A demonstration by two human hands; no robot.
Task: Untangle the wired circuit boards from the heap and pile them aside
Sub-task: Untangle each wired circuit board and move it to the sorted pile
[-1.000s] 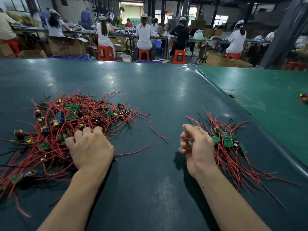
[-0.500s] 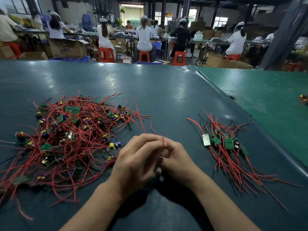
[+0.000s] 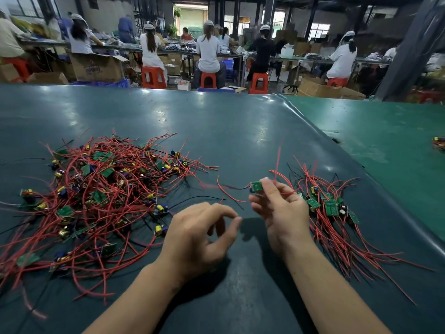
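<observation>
A dark green table (image 3: 240, 141) fills the head view, with both bare forearms entering from 6 o'clock. The heap (image 3: 103, 196), a tangle of red wires, small green boards and yellow-and-blue components, spreads over the table at 9 o'clock. The sorted pile (image 3: 337, 213), boards clustered together with their red leads fanning toward 5 o'clock, lies at 3 o'clock, well apart from the heap. The right hand (image 3: 281, 210), just left of the pile and raised off the table, pinches one circuit board (image 3: 256, 186) between thumb and fingertips; the board's red and black leads trail toward 9 o'clock, their ends blurred. The left hand (image 3: 199, 235) hovers near centre, at the heap's right edge, fingers loosely curled with thumb and forefinger nearly meeting; whether a thin wire sits between them cannot be told. A lighter green table (image 3: 385, 131) adjoins at 2 o'clock. At 12 o'clock, seated workers (image 3: 208, 51) on red stools (image 3: 154, 77) face away at long benches among cardboard boxes (image 3: 96, 67).
</observation>
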